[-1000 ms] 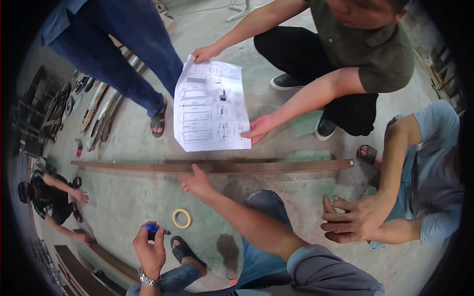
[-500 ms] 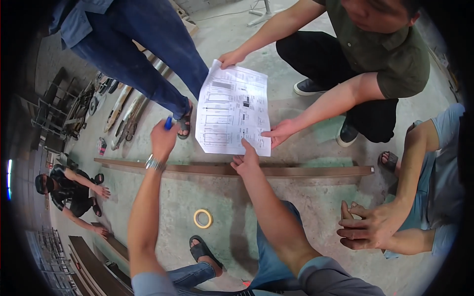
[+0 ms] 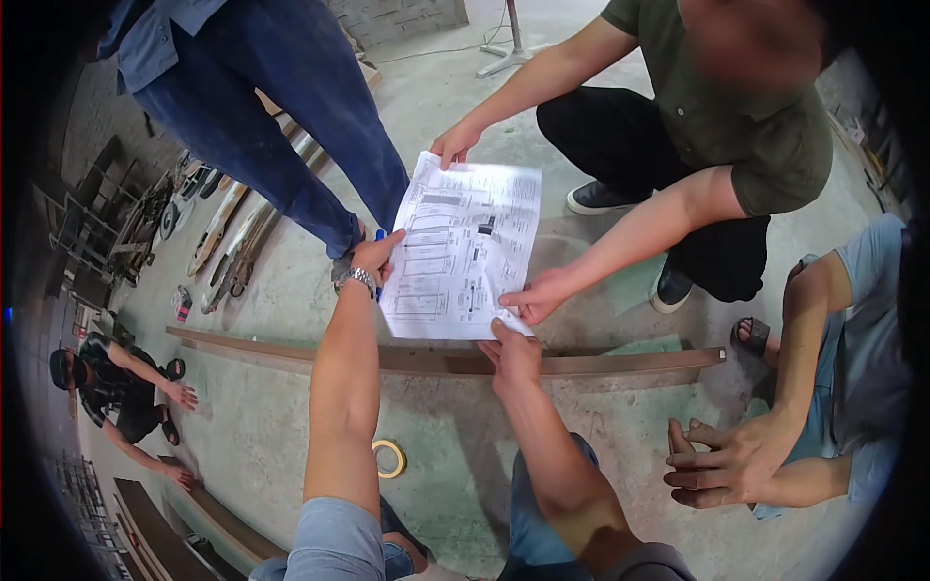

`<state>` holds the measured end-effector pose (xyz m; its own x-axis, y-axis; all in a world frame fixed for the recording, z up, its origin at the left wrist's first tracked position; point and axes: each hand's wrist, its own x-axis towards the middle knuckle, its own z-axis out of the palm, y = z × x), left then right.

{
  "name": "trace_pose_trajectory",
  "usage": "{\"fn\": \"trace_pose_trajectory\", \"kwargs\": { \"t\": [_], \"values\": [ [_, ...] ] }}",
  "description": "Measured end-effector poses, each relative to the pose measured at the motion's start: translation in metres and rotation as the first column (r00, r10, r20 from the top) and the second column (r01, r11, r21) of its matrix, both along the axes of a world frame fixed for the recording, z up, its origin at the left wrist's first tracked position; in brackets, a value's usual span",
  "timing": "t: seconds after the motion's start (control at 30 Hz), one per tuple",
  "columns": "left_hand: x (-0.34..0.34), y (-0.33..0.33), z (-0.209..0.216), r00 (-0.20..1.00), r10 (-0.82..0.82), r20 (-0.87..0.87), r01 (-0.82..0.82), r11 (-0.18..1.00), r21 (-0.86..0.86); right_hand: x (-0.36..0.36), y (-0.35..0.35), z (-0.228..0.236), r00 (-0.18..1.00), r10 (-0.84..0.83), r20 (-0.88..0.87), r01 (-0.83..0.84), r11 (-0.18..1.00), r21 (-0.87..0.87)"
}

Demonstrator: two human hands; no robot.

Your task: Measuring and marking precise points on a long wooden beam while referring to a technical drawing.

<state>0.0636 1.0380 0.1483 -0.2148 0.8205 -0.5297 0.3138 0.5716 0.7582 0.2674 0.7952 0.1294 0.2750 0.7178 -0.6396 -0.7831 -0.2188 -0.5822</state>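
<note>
A white sheet of printed technical drawings is stretched out in front of me. My left hand, wearing a metal watch, is closed around a blue pen, its index finger extended onto the sheet's left edge. At the near right corner, my right hand pinches the paper, thumb on top and fingers underneath. Across from me, a crouching person in a dark green shirt holds the same sheet, one hand at its far left corner and the other hand beside my right thumb.
Below the sheet, a long brown bar lies across the concrete floor. A yellow tape roll rests nearer me. Someone in blue trousers stands far left; another person's hands are at right. A worker crouches at left by brown profiles.
My left hand has come right and down onto the sheet's edge with the pen. The sheet and my right hand sit lower in view, and my right hand now grips the corner.
</note>
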Motion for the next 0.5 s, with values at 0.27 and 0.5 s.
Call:
{"fn": "trace_pose_trajectory", "kwargs": {
  "t": [0.27, 0.5],
  "values": [
    [0.0, -0.012, 0.03, 0.969, -0.192, 0.158, 0.188, 0.981, 0.042, 0.06, -0.065, 0.053, 0.965, 0.194, 0.178, -0.207, 0.977, 0.055],
    [-0.088, -0.189, 0.07, 0.901, 0.325, 0.287, -0.381, 0.91, 0.166, 0.087, -0.009, 0.059, 0.941, 0.308, 0.142, -0.339, 0.864, 0.373]
  ]
}}
